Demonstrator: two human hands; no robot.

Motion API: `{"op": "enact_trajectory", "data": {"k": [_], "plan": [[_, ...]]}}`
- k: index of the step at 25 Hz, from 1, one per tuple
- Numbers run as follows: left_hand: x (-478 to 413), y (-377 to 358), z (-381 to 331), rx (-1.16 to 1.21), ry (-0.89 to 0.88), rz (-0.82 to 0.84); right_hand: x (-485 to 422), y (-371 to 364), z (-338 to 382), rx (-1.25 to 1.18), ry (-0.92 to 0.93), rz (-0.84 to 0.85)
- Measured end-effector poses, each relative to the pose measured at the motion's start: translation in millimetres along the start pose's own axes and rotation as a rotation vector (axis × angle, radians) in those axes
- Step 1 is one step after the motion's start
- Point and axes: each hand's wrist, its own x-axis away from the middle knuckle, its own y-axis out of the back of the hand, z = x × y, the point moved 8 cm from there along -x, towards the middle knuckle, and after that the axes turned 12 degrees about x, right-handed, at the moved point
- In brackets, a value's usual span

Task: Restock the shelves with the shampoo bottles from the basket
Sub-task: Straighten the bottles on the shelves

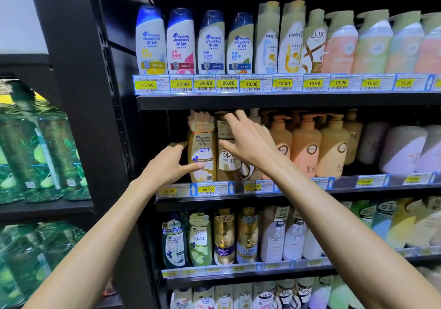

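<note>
A gold Head & Shoulders shampoo bottle stands upright at the left end of the middle shelf. My left hand grips its lower left side, thumb across the front label and fingers round the left edge. To its right stands a brown and gold bottle marked "Sp". My right hand rests against that bottle with spread, nearly straight fingers and holds nothing. The basket is out of view.
Peach pump bottles fill the middle shelf to the right. Small Head & Shoulders bottles line the top shelf, and more bottles stand on the lower shelves. A black upright post borders the left side, with green bottle packs beyond.
</note>
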Motion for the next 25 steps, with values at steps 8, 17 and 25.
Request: {"op": "enact_trajectory", "data": {"k": [8, 17, 25], "plan": [[28.3, 28.6, -50.5, -0.446, 0.005, -0.003, 16.8, 8.1, 0.7, 0.094, 0.179, 0.315], [52.9, 88.0, -103.5, -0.526, 0.038, -0.095, 11.9, 43.8, -27.3, 0.106, 0.268, 0.348], [57.8, 135.0, -138.4, -0.411, -0.037, -0.235, 0.6, 77.1, -45.1, 0.032, 0.289, 0.327]]}}
